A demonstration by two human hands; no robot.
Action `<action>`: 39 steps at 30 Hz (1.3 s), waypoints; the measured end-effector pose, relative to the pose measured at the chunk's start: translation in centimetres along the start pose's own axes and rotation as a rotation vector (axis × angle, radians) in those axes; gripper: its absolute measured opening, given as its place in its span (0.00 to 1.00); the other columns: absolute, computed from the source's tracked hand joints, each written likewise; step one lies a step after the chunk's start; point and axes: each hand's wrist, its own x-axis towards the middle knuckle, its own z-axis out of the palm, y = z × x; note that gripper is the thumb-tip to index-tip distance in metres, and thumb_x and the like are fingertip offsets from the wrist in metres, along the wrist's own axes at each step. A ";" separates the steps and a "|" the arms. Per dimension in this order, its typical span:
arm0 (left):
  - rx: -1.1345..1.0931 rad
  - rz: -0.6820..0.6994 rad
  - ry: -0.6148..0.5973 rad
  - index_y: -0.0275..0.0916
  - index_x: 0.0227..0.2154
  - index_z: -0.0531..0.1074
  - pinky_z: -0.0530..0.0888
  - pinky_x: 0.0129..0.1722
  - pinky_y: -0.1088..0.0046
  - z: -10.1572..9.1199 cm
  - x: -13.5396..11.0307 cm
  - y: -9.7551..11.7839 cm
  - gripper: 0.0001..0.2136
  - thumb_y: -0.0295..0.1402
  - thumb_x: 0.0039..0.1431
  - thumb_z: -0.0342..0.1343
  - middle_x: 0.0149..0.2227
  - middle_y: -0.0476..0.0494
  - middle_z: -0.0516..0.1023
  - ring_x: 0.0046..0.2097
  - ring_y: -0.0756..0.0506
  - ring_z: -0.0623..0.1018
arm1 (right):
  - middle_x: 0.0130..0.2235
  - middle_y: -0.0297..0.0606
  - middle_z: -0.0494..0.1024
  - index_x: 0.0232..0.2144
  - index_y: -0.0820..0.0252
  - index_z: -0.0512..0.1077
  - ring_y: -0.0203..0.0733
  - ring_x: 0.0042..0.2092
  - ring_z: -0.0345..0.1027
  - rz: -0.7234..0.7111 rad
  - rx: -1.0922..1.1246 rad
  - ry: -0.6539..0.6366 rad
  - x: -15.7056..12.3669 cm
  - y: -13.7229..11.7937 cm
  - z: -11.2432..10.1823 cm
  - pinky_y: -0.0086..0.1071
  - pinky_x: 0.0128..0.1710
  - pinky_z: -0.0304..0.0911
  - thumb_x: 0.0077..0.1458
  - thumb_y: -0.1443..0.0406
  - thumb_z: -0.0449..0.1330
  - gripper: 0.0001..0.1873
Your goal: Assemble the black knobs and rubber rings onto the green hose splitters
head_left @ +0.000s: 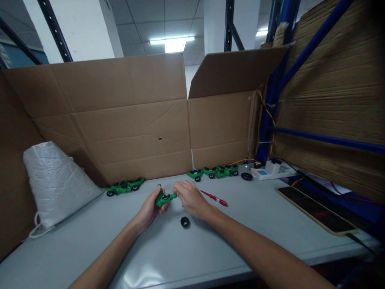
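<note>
My left hand (153,202) is closed around a green toy car (164,198) with black parts, holding it a little above the table. At the car's right end, the fingers of my right hand (190,196) are pinched together; what lies between them is hidden. A loose black wheel (185,222) rests on the table just below the hands. To the right of my right hand lies a screwdriver (215,198) with a red and clear handle.
Green toy cars stand at the back left (124,186) and back centre (212,172). Another black wheel (247,176) lies near a white power strip (272,170). A phone (315,210) sits at right, a white foam-like bag (57,184) at left. Cardboard walls (135,120) enclose the table (168,257).
</note>
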 end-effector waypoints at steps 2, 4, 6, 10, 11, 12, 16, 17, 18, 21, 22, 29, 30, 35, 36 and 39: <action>0.031 0.053 0.052 0.40 0.37 0.66 0.62 0.22 0.76 0.0 0.1 0.0 0.23 0.58 0.67 0.56 0.20 0.53 0.70 0.22 0.50 0.67 | 0.41 0.38 0.80 0.40 0.57 0.71 0.47 0.45 0.70 0.016 0.024 0.012 0.1 0.3 0.0 0.38 0.46 0.55 0.78 0.65 0.50 0.13; 0.066 0.102 0.095 0.41 0.38 0.65 0.63 0.23 0.77 -0.1 0.1 0.0 0.23 0.59 0.66 0.56 0.22 0.52 0.72 0.23 0.49 0.68 | 0.43 0.39 0.81 0.43 0.56 0.72 0.47 0.47 0.71 0.026 0.074 0.018 0.0 0.3 -0.1 0.38 0.49 0.57 0.78 0.62 0.51 0.12; 0.107 0.122 0.102 0.41 0.39 0.65 0.65 0.24 0.77 -0.4 0.2 0.1 0.23 0.59 0.67 0.56 0.24 0.51 0.74 0.25 0.49 0.71 | 0.45 0.39 0.81 0.46 0.56 0.72 0.47 0.49 0.71 0.033 0.135 0.014 -0.1 0.3 -0.1 0.38 0.51 0.58 0.77 0.60 0.54 0.09; 0.173 0.132 0.079 0.42 0.41 0.65 0.68 0.25 0.77 -0.8 0.3 -0.1 0.23 0.59 0.68 0.55 0.27 0.51 0.75 0.27 0.48 0.73 | 0.48 0.40 0.80 0.50 0.56 0.72 0.47 0.50 0.72 0.048 0.252 -0.027 -0.4 0.0 -0.2 0.38 0.52 0.60 0.74 0.60 0.59 0.08; 0.184 0.137 0.073 0.42 0.42 0.65 0.68 0.26 0.77 -0.9 0.3 -0.2 0.22 0.59 0.68 0.55 0.27 0.51 0.75 0.27 0.49 0.73 | 0.47 0.39 0.80 0.50 0.56 0.72 0.46 0.49 0.72 0.057 0.285 -0.034 -0.4 -0.1 -0.1 0.38 0.51 0.61 0.74 0.59 0.59 0.09; 0.194 0.143 0.066 0.42 0.42 0.65 0.68 0.26 0.77 -0.9 0.3 -0.2 0.22 0.58 0.68 0.55 0.28 0.51 0.75 0.27 0.49 0.73 | 0.46 0.39 0.80 0.50 0.55 0.73 0.46 0.48 0.72 0.072 0.317 -0.035 -0.4 -0.1 -0.1 0.38 0.50 0.62 0.73 0.58 0.59 0.09; 0.235 0.169 0.033 0.42 0.45 0.66 0.68 0.28 0.76 -0.7 0.1 -0.3 0.21 0.56 0.69 0.56 0.31 0.51 0.74 0.30 0.49 0.74 | 0.42 0.37 0.79 0.44 0.57 0.74 0.44 0.44 0.72 0.134 0.395 -0.004 -0.3 -0.5 0.2 0.35 0.44 0.61 0.71 0.59 0.61 0.07; 0.245 0.177 0.027 0.42 0.45 0.66 0.68 0.28 0.76 -0.6 0.0 -0.3 0.21 0.56 0.69 0.56 0.31 0.51 0.74 0.30 0.49 0.74 | 0.41 0.36 0.79 0.42 0.57 0.75 0.43 0.42 0.72 0.144 0.404 -0.002 -0.3 -0.6 0.2 0.34 0.43 0.61 0.70 0.60 0.61 0.06; 0.254 0.184 0.022 0.42 0.44 0.66 0.68 0.28 0.76 -0.5 -0.1 -0.3 0.21 0.56 0.69 0.56 0.31 0.51 0.73 0.31 0.49 0.74 | 0.39 0.36 0.78 0.40 0.58 0.75 0.43 0.41 0.71 0.151 0.411 -0.006 -0.3 -0.7 0.2 0.33 0.42 0.60 0.70 0.61 0.62 0.06; 0.277 0.193 0.010 0.42 0.44 0.67 0.68 0.28 0.76 -0.2 -0.3 -0.2 0.21 0.56 0.68 0.57 0.32 0.51 0.72 0.31 0.49 0.74 | 0.35 0.34 0.76 0.36 0.58 0.74 0.41 0.38 0.68 0.161 0.434 -0.045 -0.2 -0.8 -0.1 0.32 0.39 0.58 0.69 0.62 0.62 0.07; 0.279 0.191 0.007 0.42 0.44 0.67 0.68 0.28 0.76 -0.1 -0.3 -0.2 0.21 0.56 0.68 0.57 0.32 0.51 0.72 0.31 0.49 0.74 | 0.35 0.33 0.76 0.35 0.58 0.74 0.41 0.37 0.68 0.164 0.447 -0.059 -0.2 -0.8 -0.3 0.32 0.38 0.58 0.68 0.62 0.62 0.08; 0.226 0.191 -0.040 0.41 0.45 0.67 0.71 0.30 0.75 0.0 -0.2 -0.4 0.20 0.55 0.70 0.55 0.32 0.50 0.73 0.33 0.48 0.75 | 0.33 0.33 0.75 0.35 0.58 0.74 0.41 0.37 0.67 0.138 0.465 -0.078 -0.1 -0.4 -0.6 0.32 0.38 0.58 0.69 0.60 0.62 0.10; 0.225 0.187 -0.032 0.41 0.45 0.67 0.71 0.30 0.75 0.0 -0.1 -0.5 0.20 0.55 0.70 0.55 0.32 0.50 0.73 0.32 0.48 0.75 | 0.33 0.33 0.75 0.35 0.58 0.74 0.41 0.37 0.67 0.133 0.446 -0.071 -0.2 -0.3 -0.4 0.32 0.38 0.58 0.69 0.60 0.62 0.10; 0.246 0.162 0.032 0.41 0.42 0.66 0.68 0.25 0.76 0.0 0.1 -1.0 0.22 0.58 0.69 0.54 0.28 0.51 0.74 0.27 0.49 0.72 | 0.37 0.36 0.78 0.38 0.58 0.76 0.44 0.41 0.70 0.068 0.315 -0.052 -0.4 0.3 0.4 0.35 0.44 0.61 0.71 0.59 0.60 0.10; 0.253 0.159 0.044 0.41 0.42 0.66 0.67 0.24 0.77 0.0 0.1 -1.1 0.22 0.58 0.69 0.54 0.27 0.51 0.74 0.25 0.49 0.72 | 0.38 0.37 0.79 0.39 0.58 0.76 0.45 0.43 0.70 0.052 0.304 -0.058 -0.5 0.5 0.5 0.36 0.46 0.61 0.72 0.59 0.59 0.11; 0.263 0.145 0.079 0.42 0.44 0.66 0.65 0.22 0.77 -0.1 0.1 -0.8 0.24 0.60 0.68 0.53 0.25 0.52 0.74 0.23 0.50 0.71 | 0.42 0.39 0.81 0.43 0.57 0.77 0.46 0.47 0.71 0.009 0.295 -0.069 -0.5 1.1 0.4 0.38 0.50 0.62 0.75 0.57 0.56 0.14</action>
